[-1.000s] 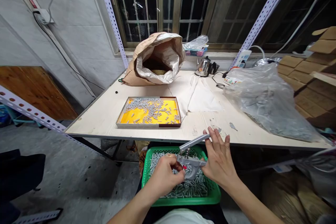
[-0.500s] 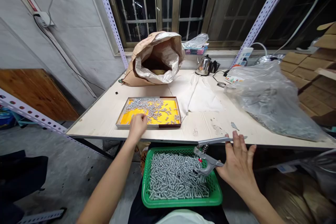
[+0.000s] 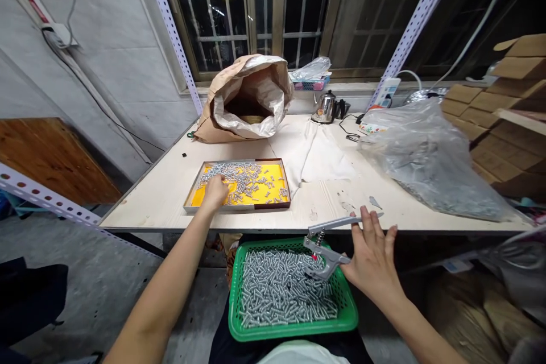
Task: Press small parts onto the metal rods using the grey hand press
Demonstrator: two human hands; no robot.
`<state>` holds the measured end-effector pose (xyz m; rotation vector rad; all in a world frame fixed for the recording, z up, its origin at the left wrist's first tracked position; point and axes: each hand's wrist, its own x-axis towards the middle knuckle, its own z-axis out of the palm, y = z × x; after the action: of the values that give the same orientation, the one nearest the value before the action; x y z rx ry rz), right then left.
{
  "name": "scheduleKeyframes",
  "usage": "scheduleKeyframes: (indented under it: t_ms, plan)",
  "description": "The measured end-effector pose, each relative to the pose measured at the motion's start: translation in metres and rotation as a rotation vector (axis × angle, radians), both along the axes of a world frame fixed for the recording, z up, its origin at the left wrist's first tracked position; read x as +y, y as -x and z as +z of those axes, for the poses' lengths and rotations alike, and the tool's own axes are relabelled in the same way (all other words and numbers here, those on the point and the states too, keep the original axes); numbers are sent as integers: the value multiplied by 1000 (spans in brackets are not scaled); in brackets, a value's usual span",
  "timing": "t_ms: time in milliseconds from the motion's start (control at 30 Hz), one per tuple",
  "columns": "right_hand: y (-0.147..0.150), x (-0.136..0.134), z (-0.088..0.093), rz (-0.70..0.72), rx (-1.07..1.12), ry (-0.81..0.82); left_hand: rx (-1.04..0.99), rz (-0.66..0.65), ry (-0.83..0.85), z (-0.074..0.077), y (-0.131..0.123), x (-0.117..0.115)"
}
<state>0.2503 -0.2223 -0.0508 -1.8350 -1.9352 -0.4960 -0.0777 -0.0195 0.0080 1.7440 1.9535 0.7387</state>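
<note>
My left hand [image 3: 215, 191] is over a shallow tray [image 3: 273, 207] lined with yellow, its fingers curled down among small metal pieces [image 3: 245, 176]. Whatever the fingertips pinch is hidden. In my right hand [image 3: 373, 253] are grey spring-loaded hand pliers [image 3: 328, 259] with a small red part; the handles spread apart, my fingers lie stretched along the upper one. The jaw end hangs over the right side of a green basket [image 3: 294, 334] on my lap. Short silvery screw-like pieces [image 3: 281, 287] fill the basket.
Behind the tray, an open paper sack [image 3: 209, 119] lies on the table [image 3: 149, 205]. A metal kettle [image 3: 325, 108] stands at the back. To the right are a bulging clear plastic bag [image 3: 426, 153] and stacked cardboard boxes [image 3: 507, 125]. A perforated post [image 3: 170, 23] rises at left.
My left hand has moved left and slightly deeper into the tray. My right hand and the pliers have shifted a little left and the view has turned slightly.
</note>
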Motion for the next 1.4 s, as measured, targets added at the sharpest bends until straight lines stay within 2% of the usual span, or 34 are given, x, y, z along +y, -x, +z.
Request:
scheduleKeyframes:
  t_ms: [67,133,200,267,367,500,700,1033,1200,1400]
  plan:
    - [5,5,5,8,0,22,-76,-34,-45,-2,-13,-30]
    - [11,11,10,4,4,40,-245,-123,-2,-8,-33,-68]
    - [17,18,16,-2,9,46,-638,-236,178,-16,-56,-105]
    - [23,23,21,5,10,56,-894,-247,316,-22,-77,-134]
    - [31,28,25,16,13,75,-1014,-187,387,-28,-97,-155]
    - [36,29,26,28,24,88,-994,-165,368,-30,-103,-157]
    - [39,29,26,37,48,80,-840,-211,344,-27,-99,-155]
    - [43,27,22,42,54,87,-793,-266,465,-24,-97,-152]
    - [44,27,25,64,76,32,-831,-251,473,-21,-98,-152]
    - [39,32,25,154,78,-68,-769,-346,476,-14,-92,-153]
